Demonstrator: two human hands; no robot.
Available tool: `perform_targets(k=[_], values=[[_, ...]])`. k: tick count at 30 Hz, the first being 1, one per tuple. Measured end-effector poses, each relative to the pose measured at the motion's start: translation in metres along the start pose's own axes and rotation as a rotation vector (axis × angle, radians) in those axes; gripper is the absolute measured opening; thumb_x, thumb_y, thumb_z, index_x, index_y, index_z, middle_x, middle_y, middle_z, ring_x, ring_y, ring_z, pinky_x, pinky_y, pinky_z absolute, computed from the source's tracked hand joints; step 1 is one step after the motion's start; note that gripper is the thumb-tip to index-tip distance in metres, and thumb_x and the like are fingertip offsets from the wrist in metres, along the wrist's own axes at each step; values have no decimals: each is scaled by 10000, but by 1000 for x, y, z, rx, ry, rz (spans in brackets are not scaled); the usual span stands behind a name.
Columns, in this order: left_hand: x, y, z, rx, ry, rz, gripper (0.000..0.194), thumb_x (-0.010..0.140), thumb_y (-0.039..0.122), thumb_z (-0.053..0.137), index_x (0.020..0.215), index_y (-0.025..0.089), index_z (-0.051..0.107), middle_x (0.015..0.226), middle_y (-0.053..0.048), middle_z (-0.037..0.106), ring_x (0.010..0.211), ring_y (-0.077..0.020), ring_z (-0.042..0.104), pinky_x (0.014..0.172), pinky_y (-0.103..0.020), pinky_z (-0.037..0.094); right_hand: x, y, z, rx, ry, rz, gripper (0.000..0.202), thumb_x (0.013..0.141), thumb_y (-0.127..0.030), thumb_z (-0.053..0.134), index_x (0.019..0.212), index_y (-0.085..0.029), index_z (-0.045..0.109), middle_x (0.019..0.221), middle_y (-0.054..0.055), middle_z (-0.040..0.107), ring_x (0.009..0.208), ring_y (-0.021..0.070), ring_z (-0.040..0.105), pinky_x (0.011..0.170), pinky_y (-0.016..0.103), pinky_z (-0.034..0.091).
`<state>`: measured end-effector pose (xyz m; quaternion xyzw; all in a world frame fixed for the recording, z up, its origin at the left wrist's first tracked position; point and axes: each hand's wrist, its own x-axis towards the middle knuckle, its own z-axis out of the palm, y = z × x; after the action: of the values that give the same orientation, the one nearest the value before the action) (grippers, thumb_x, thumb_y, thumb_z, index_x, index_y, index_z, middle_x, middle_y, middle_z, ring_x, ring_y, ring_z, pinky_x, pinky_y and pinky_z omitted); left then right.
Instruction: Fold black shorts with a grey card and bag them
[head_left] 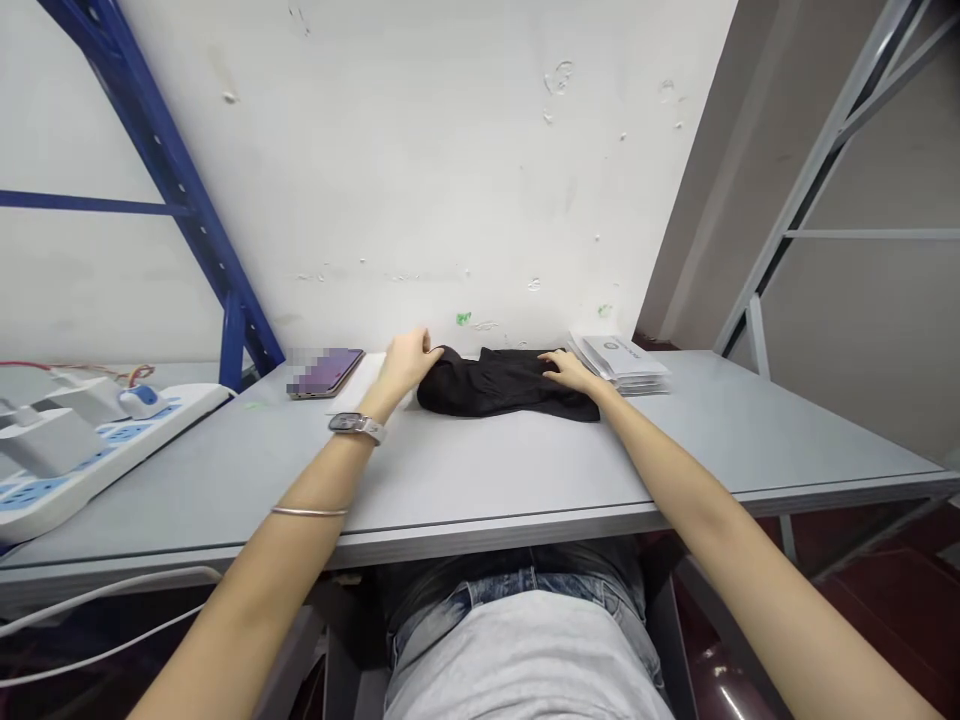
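A black cloth point(510, 385) lies bunched on the grey table near the wall. At its left end my left hand point(409, 358) is closed, thumb and fingers pinching the cloth's raised edge. My right hand point(570, 371) rests on the right part of the cloth with its fingers spread apart, palm down. Below the cloth's right end, my right wrist lies close to the stack of white packets.
A purple phone point(327, 372) lies at the back left beside a white sheet point(363, 382). Stacked white packets point(621, 362) stand right of the cloth. A power strip point(112, 450) with chargers occupies the left; a blue frame point(187, 200) rises behind it.
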<state>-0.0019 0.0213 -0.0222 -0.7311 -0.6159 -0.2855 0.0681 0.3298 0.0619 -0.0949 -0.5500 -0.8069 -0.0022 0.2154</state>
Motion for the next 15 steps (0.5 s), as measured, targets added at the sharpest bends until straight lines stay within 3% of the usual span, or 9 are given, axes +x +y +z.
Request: perform_targets(k=[3, 6, 10, 15], values=[[8, -29, -6, 114, -163, -124, 396, 730, 448, 683, 1018, 176, 675, 960, -136, 724, 953, -318, 655, 769, -350, 475, 1, 0, -4, -71, 72, 19, 316, 858, -199, 628, 1170, -166, 670, 1167, 121, 656, 1150, 248, 564, 964, 385, 456], [12, -43, -2, 183, -314, -112, 284, 659, 455, 724, 844, 239, 728, 847, -87, 745, 921, -318, 669, 786, -364, 476, 3, -4, -15, -74, 114, 6, 153, 838, -194, 642, 962, -184, 732, 1041, 90, 682, 1034, 230, 606, 915, 347, 472], [14, -47, 0, 168, -280, -31, 200, 586, 432, 762, 658, 256, 702, 624, -28, 685, 751, -264, 669, 731, -353, 475, 0, -8, -40, 102, 110, 46, 85, 774, -141, 661, 820, -184, 719, 901, 56, 708, 909, 217, 651, 841, 314, 493], [31, -36, -18, -118, -274, -75, 204, 620, 338, 743, 676, 218, 587, 579, 7, 585, 607, -203, 629, 580, -293, 455, 1, -8, -78, 560, 16, 347, 68, 773, -159, 678, 787, -174, 613, 607, 24, 632, 546, 166, 621, 605, 303, 527]])
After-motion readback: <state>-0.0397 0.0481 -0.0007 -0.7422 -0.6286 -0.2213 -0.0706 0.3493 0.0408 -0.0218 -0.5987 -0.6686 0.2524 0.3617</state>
